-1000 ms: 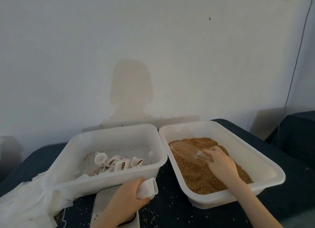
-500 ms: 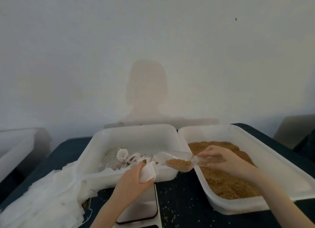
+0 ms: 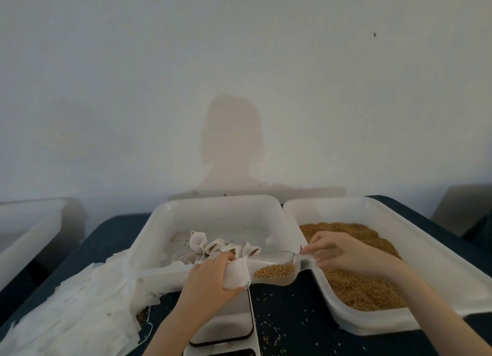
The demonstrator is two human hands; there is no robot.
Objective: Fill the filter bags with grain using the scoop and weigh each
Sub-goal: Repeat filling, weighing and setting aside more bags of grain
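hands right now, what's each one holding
Left hand: fingers pinch an empty filter bag.
Right hand: fingers grip the handle of the clear scoop of grain.

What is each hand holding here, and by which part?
The left hand grips an empty filter bag by its side near the opening. The right hand pinches the clear scoop by its handle.

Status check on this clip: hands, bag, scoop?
Left hand grips open filter bag. Right hand holds scoop, grain-loaded, tip at bag mouth. Nothing blocking; scale below.
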